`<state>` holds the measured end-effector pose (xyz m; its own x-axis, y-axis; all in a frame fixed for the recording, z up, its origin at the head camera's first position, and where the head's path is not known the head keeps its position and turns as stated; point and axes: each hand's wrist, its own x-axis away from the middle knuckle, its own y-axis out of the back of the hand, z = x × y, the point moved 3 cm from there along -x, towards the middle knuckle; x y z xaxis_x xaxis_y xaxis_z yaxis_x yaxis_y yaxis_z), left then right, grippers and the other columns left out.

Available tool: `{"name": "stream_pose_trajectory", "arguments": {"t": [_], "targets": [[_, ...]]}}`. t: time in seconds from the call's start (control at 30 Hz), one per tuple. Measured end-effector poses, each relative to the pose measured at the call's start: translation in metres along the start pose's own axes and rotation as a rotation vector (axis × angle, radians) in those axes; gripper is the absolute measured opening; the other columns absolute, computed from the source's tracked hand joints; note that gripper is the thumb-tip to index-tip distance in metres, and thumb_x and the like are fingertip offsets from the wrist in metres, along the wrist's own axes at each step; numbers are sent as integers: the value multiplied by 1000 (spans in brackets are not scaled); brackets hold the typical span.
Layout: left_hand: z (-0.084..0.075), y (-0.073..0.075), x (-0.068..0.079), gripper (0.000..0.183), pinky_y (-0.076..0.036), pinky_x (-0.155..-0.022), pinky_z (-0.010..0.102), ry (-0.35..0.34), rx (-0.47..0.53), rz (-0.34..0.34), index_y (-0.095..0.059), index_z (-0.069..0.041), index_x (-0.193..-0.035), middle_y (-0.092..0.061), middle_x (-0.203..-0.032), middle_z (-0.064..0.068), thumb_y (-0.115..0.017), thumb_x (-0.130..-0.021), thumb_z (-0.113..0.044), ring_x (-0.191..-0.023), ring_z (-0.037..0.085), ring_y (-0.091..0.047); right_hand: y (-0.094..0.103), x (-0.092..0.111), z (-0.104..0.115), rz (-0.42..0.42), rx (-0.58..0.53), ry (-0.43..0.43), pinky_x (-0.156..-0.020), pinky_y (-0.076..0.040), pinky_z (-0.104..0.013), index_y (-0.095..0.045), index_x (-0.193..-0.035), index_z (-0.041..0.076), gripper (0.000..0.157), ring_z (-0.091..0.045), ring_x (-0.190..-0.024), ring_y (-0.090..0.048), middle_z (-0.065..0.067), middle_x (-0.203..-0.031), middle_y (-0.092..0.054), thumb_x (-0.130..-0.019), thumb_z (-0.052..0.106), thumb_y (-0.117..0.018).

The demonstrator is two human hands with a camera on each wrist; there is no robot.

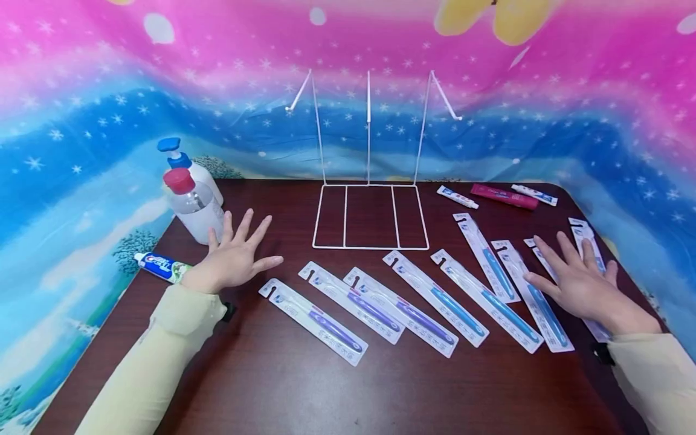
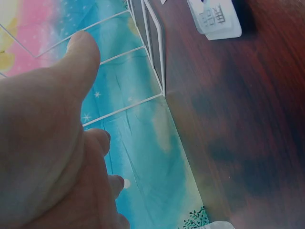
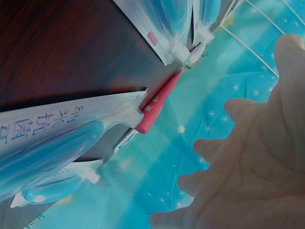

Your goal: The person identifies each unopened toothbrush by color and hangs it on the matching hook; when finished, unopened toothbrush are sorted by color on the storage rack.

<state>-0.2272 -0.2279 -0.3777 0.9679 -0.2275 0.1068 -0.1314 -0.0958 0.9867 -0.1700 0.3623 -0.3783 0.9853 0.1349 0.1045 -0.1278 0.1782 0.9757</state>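
My left hand (image 1: 235,257), fingers spread and holding nothing, hovers at the table's left, between a blue and green toothpaste tube (image 1: 162,267) and a packaged purple toothbrush (image 1: 313,321). Two more purple toothbrush packs lie beside that one, the nearer at mid-table (image 1: 402,312). To their right are several packaged blue toothbrushes (image 1: 486,301). Over the rightmost packs, my right hand (image 1: 582,287) has its fingers spread too, partly hiding a toothbrush pack (image 1: 588,241). In the right wrist view the palm (image 3: 252,176) is bare, with blue toothbrush packs (image 3: 57,143) alongside.
A white wire rack (image 1: 371,247) stands at the table's back middle. At back left are a red-capped bottle (image 1: 196,211) and a blue-topped pump bottle (image 1: 209,180). A red tube (image 1: 504,196) and two small white tubes, one at its left (image 1: 458,197), lie at back right.
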Motion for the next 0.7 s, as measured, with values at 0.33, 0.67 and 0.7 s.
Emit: {"name": "stream_pose_trajectory", "arguments": {"t": [0.33,0.67,0.7], "targets": [[3,7,6,96,13,-94,68,7,11,-12,1,-27,-149,10,-152,16,-37,-76,-78,-125,37,36,5,4,5,-53,25,22,-78,32,-60,5,-148,30,82,-30,-123,38,-18,-149,19,-88,61,-43],[0,16,2,94,10,-95,67,-53,29,-23,-2,-28,-149,9,-152,13,-42,-77,-74,-129,39,29,12,5,12,-80,30,53,-82,32,-57,1,-148,29,83,-29,-125,36,-18,-150,14,-87,60,-46],[-1,17,-2,93,9,-96,67,-86,36,-25,-2,-29,-149,8,-153,12,-44,-78,-73,-130,38,27,13,4,13,-85,34,63,-84,31,-58,-1,-149,28,85,-31,-127,34,-20,-150,11,-86,61,-47]]}}
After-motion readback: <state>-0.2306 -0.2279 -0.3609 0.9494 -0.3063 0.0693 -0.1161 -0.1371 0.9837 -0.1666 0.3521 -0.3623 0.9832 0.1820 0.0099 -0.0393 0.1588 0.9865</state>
